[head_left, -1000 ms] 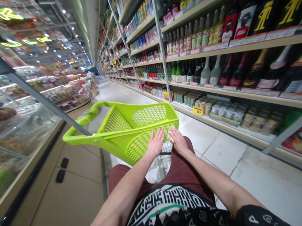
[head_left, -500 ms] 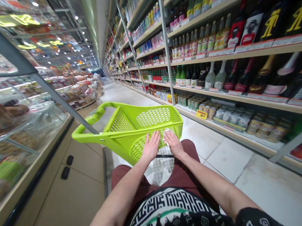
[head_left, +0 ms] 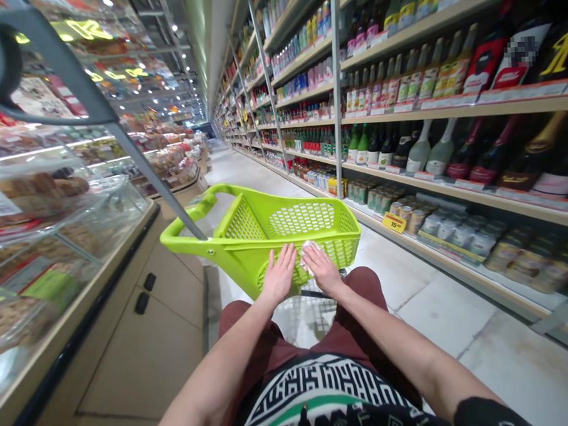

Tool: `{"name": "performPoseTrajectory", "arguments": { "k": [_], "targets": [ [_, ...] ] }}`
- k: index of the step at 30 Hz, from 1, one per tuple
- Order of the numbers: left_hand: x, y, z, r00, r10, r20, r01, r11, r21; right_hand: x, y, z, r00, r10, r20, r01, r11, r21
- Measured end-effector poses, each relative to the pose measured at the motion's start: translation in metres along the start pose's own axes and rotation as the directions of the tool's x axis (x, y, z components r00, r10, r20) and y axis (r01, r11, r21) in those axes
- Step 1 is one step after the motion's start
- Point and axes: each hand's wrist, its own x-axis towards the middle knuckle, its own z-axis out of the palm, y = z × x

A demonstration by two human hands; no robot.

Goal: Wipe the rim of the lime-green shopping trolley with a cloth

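A lime-green plastic shopping basket cart (head_left: 239,256) with a perforated side stands in front of my knees. Flat against its near side lies my left hand (head_left: 280,273), fingers spread and holding nothing. Just to the right, my right hand (head_left: 323,268) presses a crumpled white wipe (head_left: 307,245) to the same side, near the far end. The wipe shows at the fingertips, partly hidden beneath them. The two hands are close together but apart. A grey pole handle (head_left: 155,181) rises from the cart toward the upper left.
Shelves of bottles and cans (head_left: 458,111) line the right side, with a yellow price tag (head_left: 394,222) low down. Glass display cases of packaged food (head_left: 90,202) stand on the left over beige cabinets (head_left: 143,345). A tiled aisle floor (head_left: 249,170) runs ahead.
The view has turned left, so the cart and shelves sit further right. My right hand and the wipe have moved slightly left along the cart's side, nearer my left hand.
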Motion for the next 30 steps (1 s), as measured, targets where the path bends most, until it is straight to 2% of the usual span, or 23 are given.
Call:
{"name": "performPoseTrajectory", "arguments": {
  "k": [4, 7, 12, 15, 17, 20, 23, 25, 30],
  "targets": [
    [-0.019, -0.005, 0.016, 0.999, -0.011, 0.038, 0.01, 1.0, 0.015, -0.031, -0.004, 0.021, 0.991, -0.053, 0.126, 0.052, 0.999, 0.007],
    [-0.028, -0.008, 0.018, 0.998, -0.02, 0.054, 0.019, 1.0, 0.016, -0.036, -0.012, 0.017, 0.985, -0.091, 0.145, 0.085, 0.995, 0.046],
    [-0.032, -0.02, 0.001, 0.996, -0.084, 0.02, 0.084, 0.996, 0.013, 0.009, -0.028, -0.004, 0.995, -0.099, 0.012, 0.098, 0.993, 0.067],
    [-0.033, -0.028, -0.005, 0.993, -0.114, -0.001, 0.114, 0.993, 0.019, 0.031, -0.034, -0.001, 0.993, -0.118, 0.004, 0.118, 0.992, 0.04],
    [-0.037, -0.031, -0.002, 0.992, -0.125, 0.001, 0.125, 0.992, 0.025, 0.031, -0.035, 0.008, 0.99, -0.138, 0.029, 0.137, 0.99, 0.026],
    [-0.046, -0.031, 0.009, 0.991, -0.131, 0.027, 0.13, 0.991, 0.028, 0.017, -0.038, 0.021, 0.983, -0.165, 0.075, 0.164, 0.986, 0.022],
    [-0.056, -0.032, 0.016, 0.989, -0.142, 0.045, 0.141, 0.99, 0.022, 0.009, -0.044, 0.024, 0.974, -0.199, 0.106, 0.196, 0.98, 0.036],
    [-0.06, -0.036, 0.014, 0.986, -0.16, 0.041, 0.16, 0.987, 0.013, 0.016, -0.049, 0.017, 0.975, -0.21, 0.078, 0.206, 0.977, 0.057],
    [-0.061, -0.054, 0.0, 0.974, -0.225, 0.008, 0.225, 0.974, 0.0, 0.059, -0.059, 0.006, 0.983, -0.183, -0.014, 0.184, 0.979, 0.093]
  ]
}}
